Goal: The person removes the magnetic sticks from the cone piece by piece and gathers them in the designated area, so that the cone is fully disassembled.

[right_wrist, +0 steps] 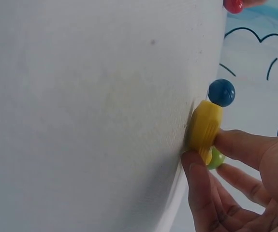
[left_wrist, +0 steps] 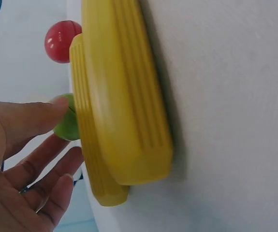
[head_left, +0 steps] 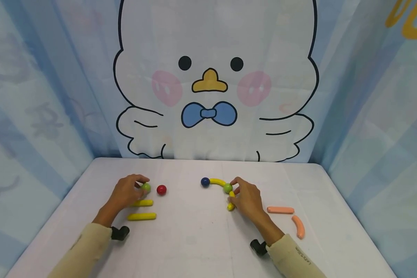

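"On the worktop [head_left: 180,247], what did the left hand [head_left: 125,191] have?"
"Its fingers pinched a green ball [head_left: 146,187], just left of a red ball [head_left: 161,190] and beyond two yellow sticks [head_left: 141,216]."
"And the right hand [head_left: 247,199]?"
"That one pinched a yellow curve [right_wrist: 205,124] beside another green ball [head_left: 227,188]. A second curve [head_left: 217,181] lay between that ball and a blue ball [head_left: 205,182]."
"Anything near its forearm?"
"Yes, an orange stick [head_left: 280,210] and an orange curve [head_left: 299,227], both lying to the right."
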### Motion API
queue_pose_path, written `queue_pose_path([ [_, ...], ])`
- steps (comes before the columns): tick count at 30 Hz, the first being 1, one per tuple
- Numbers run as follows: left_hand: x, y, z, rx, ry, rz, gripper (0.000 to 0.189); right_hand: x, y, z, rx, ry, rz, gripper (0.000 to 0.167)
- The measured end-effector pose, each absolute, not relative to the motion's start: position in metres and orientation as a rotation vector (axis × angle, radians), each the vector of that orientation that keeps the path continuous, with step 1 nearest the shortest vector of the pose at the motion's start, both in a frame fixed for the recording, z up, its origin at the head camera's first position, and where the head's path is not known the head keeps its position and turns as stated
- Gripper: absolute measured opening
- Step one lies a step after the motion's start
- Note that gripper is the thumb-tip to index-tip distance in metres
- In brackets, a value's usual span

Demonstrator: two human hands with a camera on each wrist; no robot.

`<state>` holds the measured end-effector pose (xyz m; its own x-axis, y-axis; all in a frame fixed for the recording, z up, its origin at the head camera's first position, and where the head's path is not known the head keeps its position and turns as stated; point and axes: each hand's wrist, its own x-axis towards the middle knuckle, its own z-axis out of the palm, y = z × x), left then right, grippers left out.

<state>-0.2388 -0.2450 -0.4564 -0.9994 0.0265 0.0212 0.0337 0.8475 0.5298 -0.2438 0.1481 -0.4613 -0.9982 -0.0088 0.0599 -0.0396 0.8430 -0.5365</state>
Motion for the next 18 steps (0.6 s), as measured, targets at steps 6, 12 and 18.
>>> queue_pose_path([
  [6,-0.234,-0.233,-0.445,-0.098,-2.947,-0.761,0.044,-0.243,0.148,-0.46,0.027,-2.96,0.866,0.051],
  [12,-0.227,-0.199,-0.434,-0.221,-2.841,-0.739,0.041,-0.242,0.149,-0.459,-0.026,-2.98,0.869,0.045],
  [18,-0.224,-0.152,-0.432,-0.373,-2.798,-0.757,0.039,-0.241,0.149,-0.459,-0.059,-3.014,0.873,0.035],
])
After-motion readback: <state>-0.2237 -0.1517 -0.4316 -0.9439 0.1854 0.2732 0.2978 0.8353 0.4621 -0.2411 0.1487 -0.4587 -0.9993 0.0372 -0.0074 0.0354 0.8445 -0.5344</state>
